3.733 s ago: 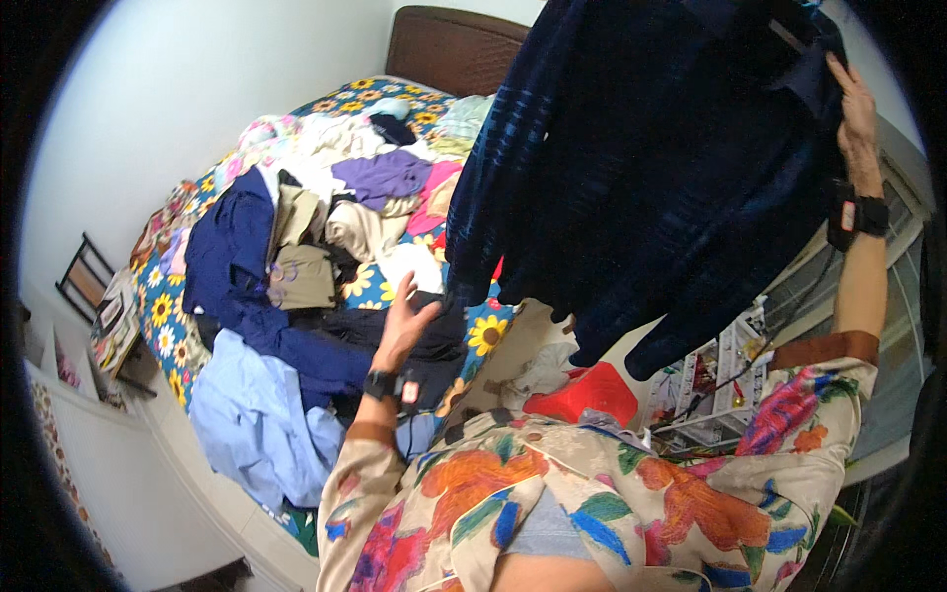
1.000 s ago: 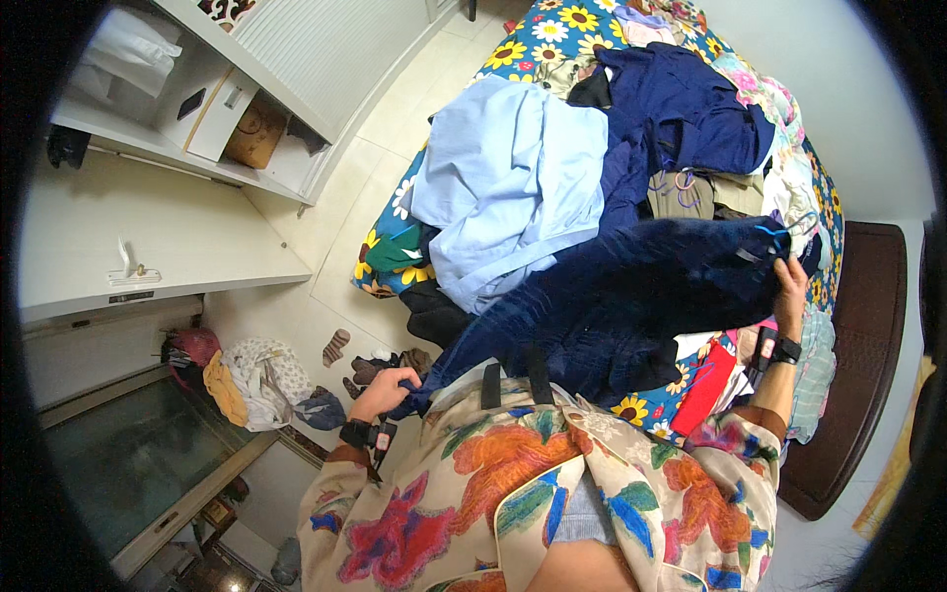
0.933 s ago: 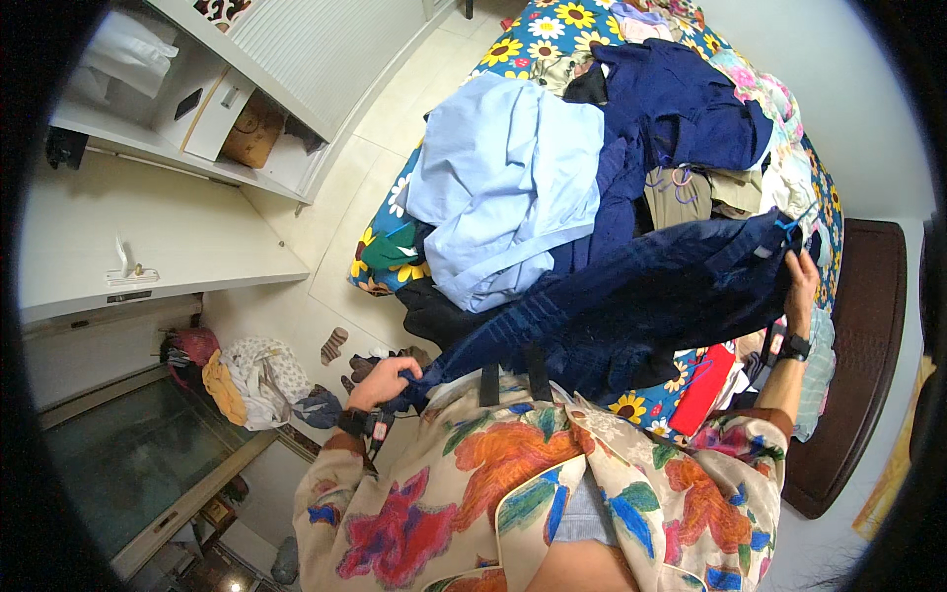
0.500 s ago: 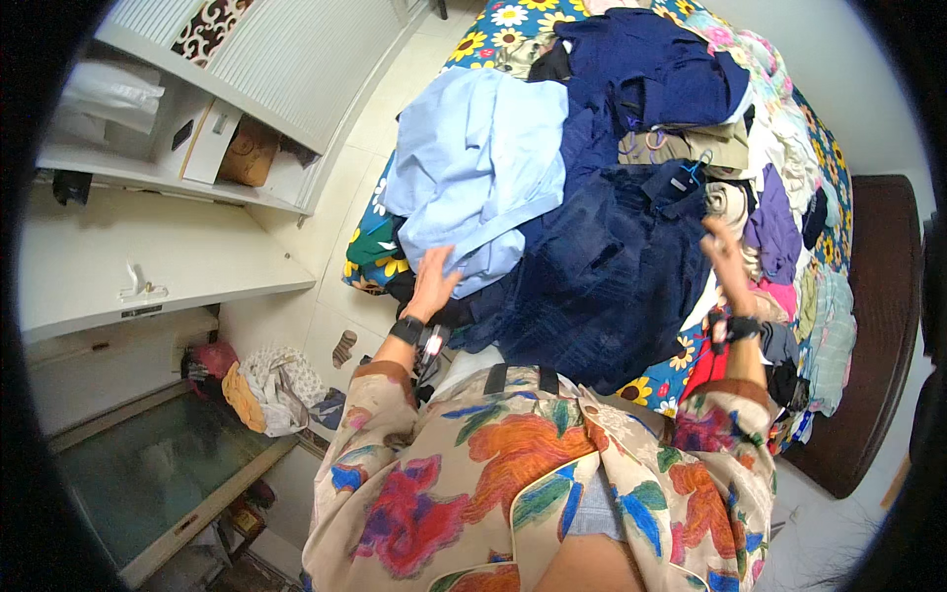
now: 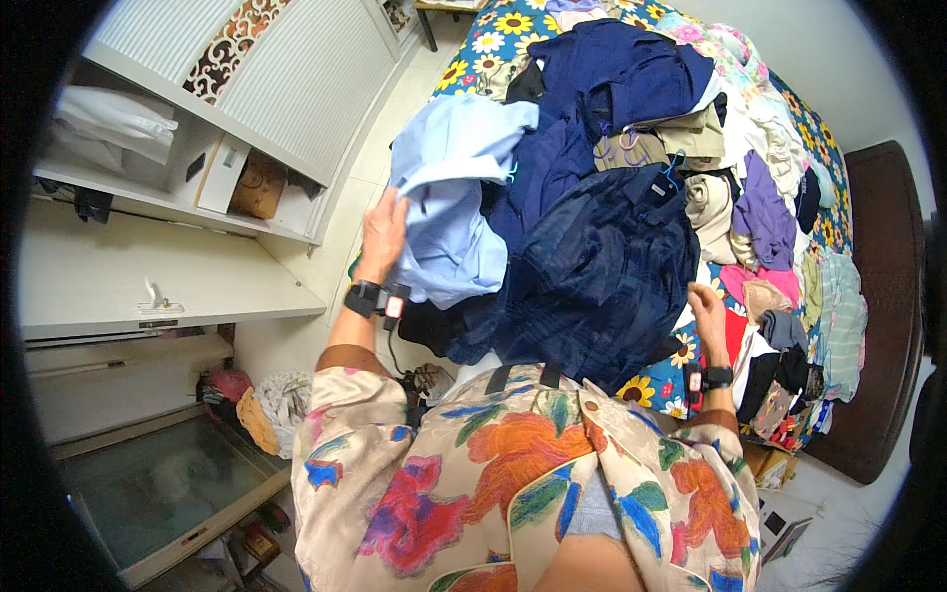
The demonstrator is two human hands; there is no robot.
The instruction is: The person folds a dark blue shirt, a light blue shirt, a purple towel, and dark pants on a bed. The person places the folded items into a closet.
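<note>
A light blue shirt [image 5: 449,242] lies at the left of the bed, its upper part folded over on itself. My left hand [image 5: 383,237] is closed on the shirt's left edge, fingers pinching the cloth. Beside it a dark navy shirt [image 5: 602,266] is spread out, with a blue hanger [image 5: 673,163] at its collar. My right hand [image 5: 708,314] rests by the right edge of the navy shirt, fingers loosely bent and apart, with no cloth visibly held. Whether its fingertips touch the shirt is unclear.
More navy clothes [image 5: 631,69] are heaped farther back on the sunflower-print bedspread [image 5: 513,22]. A purple garment [image 5: 764,212] and several other clothes lie along the right. An open white cabinet [image 5: 148,266] stands at the left. A dark brown headboard [image 5: 883,316] bounds the right side.
My left hand has moved left and up and taken hold of the light blue shirt, whose upper part is now folded over. My right hand has come down toward me along the navy shirt's edge.
</note>
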